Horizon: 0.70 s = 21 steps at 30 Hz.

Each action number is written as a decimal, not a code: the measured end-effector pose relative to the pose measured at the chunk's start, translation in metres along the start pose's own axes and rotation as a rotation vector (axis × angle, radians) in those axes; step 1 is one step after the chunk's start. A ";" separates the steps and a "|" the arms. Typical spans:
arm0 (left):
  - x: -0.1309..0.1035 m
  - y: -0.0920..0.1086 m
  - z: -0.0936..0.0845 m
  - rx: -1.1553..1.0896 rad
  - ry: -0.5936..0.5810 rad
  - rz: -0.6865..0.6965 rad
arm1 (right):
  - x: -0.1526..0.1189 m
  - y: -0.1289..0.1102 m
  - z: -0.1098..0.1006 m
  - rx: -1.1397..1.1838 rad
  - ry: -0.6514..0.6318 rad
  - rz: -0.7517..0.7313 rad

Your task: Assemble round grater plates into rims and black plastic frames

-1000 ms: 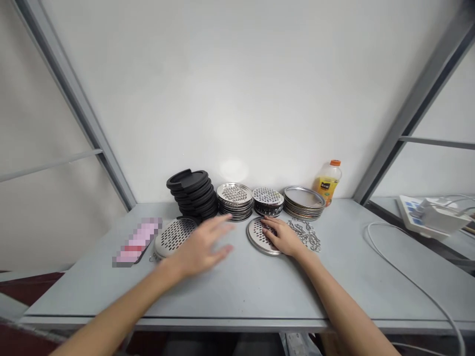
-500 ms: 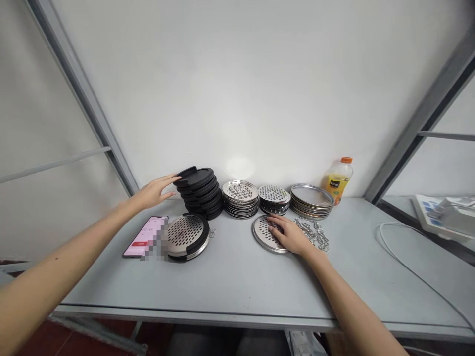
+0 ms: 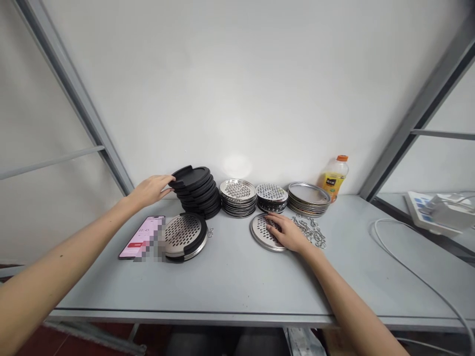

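My left hand (image 3: 154, 190) is at the left rim of a stack of black round plastic holders (image 3: 198, 193). Its fingers lie over the top holder's edge, with the thumb lower against the side, closed on that rim. My right hand (image 3: 287, 231) lies flat, fingers stretched, on a round metal grater disc (image 3: 264, 233) with a plain rim. Left of centre lies another perforated disc (image 3: 182, 232), edged partly by a black holder and with metal showing beneath. Beside it is a small metal hook (image 3: 210, 232).
Along the wall stand a stack of grater discs (image 3: 238, 192), a shorter perforated stack (image 3: 272, 194) and plain metal lids (image 3: 308, 194). Behind the lids is a juice bottle (image 3: 335, 179). Metal clips (image 3: 310, 230) lie by my right hand. A phone (image 3: 143, 237) is at left, a white cable (image 3: 404, 262) at right.
My left hand has closed in on the top black holder's rim, its thumb now nearer the stack. My right hand stays on the disc. The view has shifted slightly.
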<state>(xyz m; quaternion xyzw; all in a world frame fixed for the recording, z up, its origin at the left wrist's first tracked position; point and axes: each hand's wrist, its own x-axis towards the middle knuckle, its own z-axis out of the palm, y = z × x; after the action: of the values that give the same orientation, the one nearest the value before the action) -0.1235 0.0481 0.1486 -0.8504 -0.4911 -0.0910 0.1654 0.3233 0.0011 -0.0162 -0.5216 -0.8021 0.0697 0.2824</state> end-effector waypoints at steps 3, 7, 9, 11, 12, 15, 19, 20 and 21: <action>-0.001 0.001 0.000 0.028 0.015 -0.014 | 0.000 0.000 0.000 -0.005 -0.008 0.010; -0.004 -0.005 0.004 0.035 0.061 -0.034 | 0.000 0.001 0.001 0.003 -0.004 0.013; -0.006 -0.011 0.004 0.055 0.123 -0.036 | 0.000 0.001 0.001 0.007 -0.003 0.010; -0.013 -0.017 0.001 0.091 0.195 -0.052 | 0.000 0.002 0.001 0.001 -0.006 0.008; -0.018 -0.019 -0.001 0.113 0.237 -0.054 | 0.000 0.002 0.001 -0.005 -0.009 0.007; -0.041 -0.014 -0.007 0.163 0.410 -0.012 | 0.001 0.002 0.000 -0.020 -0.013 0.008; -0.082 0.031 0.000 0.063 0.600 0.269 | 0.001 0.003 0.000 -0.020 -0.015 -0.020; -0.090 0.048 0.003 0.007 0.598 0.365 | 0.001 0.003 0.001 -0.017 -0.011 -0.024; -0.097 0.067 0.006 -0.051 0.587 0.439 | 0.001 0.004 0.001 -0.014 -0.007 -0.024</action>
<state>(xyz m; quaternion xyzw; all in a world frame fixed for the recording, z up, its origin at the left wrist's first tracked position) -0.1146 -0.0589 0.0988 -0.8769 -0.2262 -0.3059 0.2938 0.3253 0.0041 -0.0178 -0.5138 -0.8097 0.0626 0.2767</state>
